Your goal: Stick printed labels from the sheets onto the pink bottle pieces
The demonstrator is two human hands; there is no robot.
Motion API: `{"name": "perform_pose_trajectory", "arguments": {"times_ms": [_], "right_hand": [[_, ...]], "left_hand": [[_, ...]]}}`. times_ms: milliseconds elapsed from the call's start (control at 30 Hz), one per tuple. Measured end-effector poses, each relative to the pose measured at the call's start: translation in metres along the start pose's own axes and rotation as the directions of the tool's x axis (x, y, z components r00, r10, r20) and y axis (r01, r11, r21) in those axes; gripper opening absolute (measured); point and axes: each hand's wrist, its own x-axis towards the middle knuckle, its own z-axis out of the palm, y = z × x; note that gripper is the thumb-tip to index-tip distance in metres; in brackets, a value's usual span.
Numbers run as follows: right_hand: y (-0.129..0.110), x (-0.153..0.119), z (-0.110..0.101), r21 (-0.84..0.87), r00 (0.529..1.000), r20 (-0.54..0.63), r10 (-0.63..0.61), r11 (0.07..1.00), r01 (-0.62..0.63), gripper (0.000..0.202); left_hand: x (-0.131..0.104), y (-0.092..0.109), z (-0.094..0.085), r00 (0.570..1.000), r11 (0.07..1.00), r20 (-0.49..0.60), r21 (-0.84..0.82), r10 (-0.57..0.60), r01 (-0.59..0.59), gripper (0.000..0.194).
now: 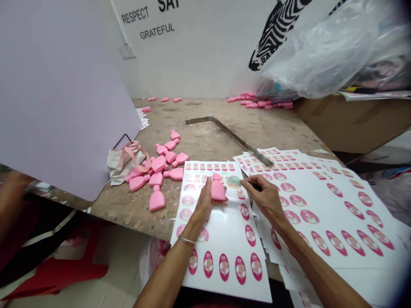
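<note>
My left hand (205, 197) is closed around a small pink toy bottle (218, 189), its neck pointing away from me. To its right, my right hand (262, 193) pinches the edge of a rounded, pale-green sticker (233, 182). A dark, slim object (257, 187) shows under the right-hand fingers, mostly hidden, and I cannot make out its kind. Beneath both hands lies a white sticker sheet (221, 222) with pink oval and round labels around its borders. Several more pink bottles (158, 164) lie loosely heaped left of the sheet.
Overlapping sticker sheets (321, 214) spread on the right. A bent metal bar (229, 136) rests across the wooden table (192, 141), one end on those sheets. A pale panel (64, 85) and a cloth bag (120, 164) stand left. Another person's blurred arm (13, 196) shows there.
</note>
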Motion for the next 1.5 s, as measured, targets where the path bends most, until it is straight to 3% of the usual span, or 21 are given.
{"name": "perform_pose_trajectory", "arguments": {"times_ms": [100, 167, 767, 867, 933, 1033, 1100, 1167, 1267, 1367, 1433, 1500], "right_hand": [[-0.015, -0.008, 0.002, 0.12, 0.986, 0.162, 0.035, 0.991, -0.055, 0.033], [-0.023, -0.014, 0.005, 0.15, 0.982, 0.187, 0.026, 0.987, -0.055, 0.033], [-0.038, -0.022, 0.01, 0.084, 0.993, 0.097, -0.069, 0.995, 0.06, 0.027], [-0.035, -0.021, 0.011, -0.012, 0.989, 0.082, -0.126, 0.992, 0.127, 0.028], [-0.034, -0.019, 0.008, -0.18, 0.984, 0.07, -0.163, 0.968, 0.173, 0.032], [-0.038, -0.016, 0.004, -0.373, 0.99, -0.009, -0.142, 0.919, 0.128, 0.044], [-0.044, -0.014, 0.007, -0.249, 0.997, 0.011, -0.079, 0.965, 0.079, 0.058], [-0.051, -0.015, 0.015, -0.05, 0.989, 0.143, -0.026, 0.998, 0.034, 0.069], [-0.052, -0.016, 0.027, 0.031, 0.967, 0.256, 0.014, 0.999, -0.022, 0.07], [-0.037, -0.019, 0.03, 0.03, 0.962, 0.271, 0.033, 0.999, -0.043, 0.066], [-0.022, -0.023, 0.027, -0.002, 0.953, 0.301, 0.046, 0.999, -0.048, 0.061], [-0.009, -0.029, 0.026, -0.06, 0.946, 0.32, 0.053, 0.998, -0.035, 0.057]], "left_hand": [[-0.011, 0.01, 0.006, 0.996, 0.995, 0.065, -0.079, -0.058, 0.063, 0.063], [-0.017, 0.016, 0.01, 0.994, 0.992, 0.09, -0.104, -0.059, 0.068, 0.061], [-0.029, 0.028, 0.017, 0.994, 0.995, 0.108, -0.1, -0.009, 0.02, 0.062], [-0.031, 0.028, 0.014, 0.988, 0.997, 0.148, -0.073, 0.032, -0.021, 0.051], [-0.034, 0.029, 0.011, 0.985, 0.997, 0.157, -0.038, 0.076, -0.071, 0.04], [-0.043, 0.032, 0.01, 0.986, 0.996, 0.146, -0.013, 0.084, -0.083, 0.037], [-0.051, 0.035, 0.01, 0.982, 0.999, 0.181, -0.021, 0.052, -0.049, 0.033], [-0.063, 0.04, 0.008, 0.971, 1.0, 0.237, -0.02, 0.01, -0.006, 0.036], [-0.094, 0.056, -0.016, 0.965, 0.997, 0.251, 0.054, -0.075, 0.063, 0.038], [-0.146, 0.073, -0.063, 0.974, 0.938, 0.095, 0.305, -0.204, 0.166, 0.039], [-0.185, 0.075, -0.097, 0.958, 0.796, -0.042, 0.546, -0.285, 0.261, 0.032], [-0.216, 0.064, -0.124, 0.919, 0.592, -0.179, 0.718, -0.35, 0.366, 0.021]]}}
